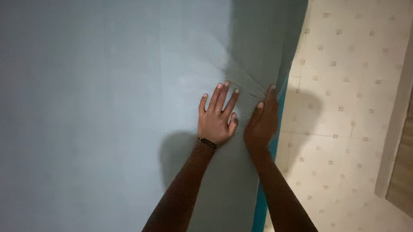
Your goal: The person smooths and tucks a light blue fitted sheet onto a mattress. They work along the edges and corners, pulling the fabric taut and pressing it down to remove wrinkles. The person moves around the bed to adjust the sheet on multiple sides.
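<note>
left hand (216, 121): flat, fingers spread, pressing the pale grey-blue bed sheet (95, 97), frame centre
right hand (263, 123): fingers together, gripping nothing, at the sheet's creased edge
floor: cream patterned tiles (346, 92), right side

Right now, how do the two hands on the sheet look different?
The left hand lies flat on the grey-blue sheet with fingers spread; the right hand sits at the sheet's edge with fingers close together. The left wrist wears a dark bracelet; the right wrist is bare. Small wrinkles fan out beside the right hand, not the left. Both press on the sheet.
</note>
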